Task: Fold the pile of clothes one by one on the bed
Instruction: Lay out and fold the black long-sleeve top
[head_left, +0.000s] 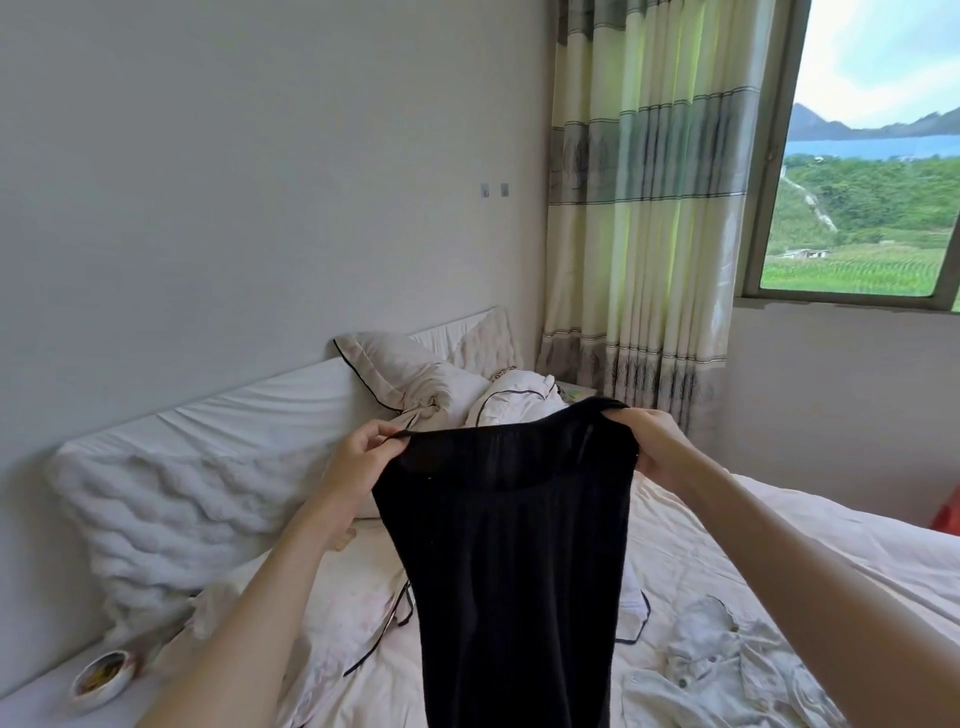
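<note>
I see the black garment (506, 545) held up in the air above the bed (779, 545), hanging down from its top edge. My left hand (358, 467) pinches the left corner of that edge, and my right hand (652, 441) grips the right corner with curled fingers. A pale buttoned shirt (722, 670) lies crumpled on the sheet at lower right. 2 pillows (405, 374) sit against the wall, near the striped curtain (649, 208). A small bowl (101, 678) rests at lower left

Garment (511, 545) plain black. Curtain (649, 208) at 1 o'clock cream, grey-green bands. Shirt (727, 670) at 5 o'clock pale grey, mottled.
</note>
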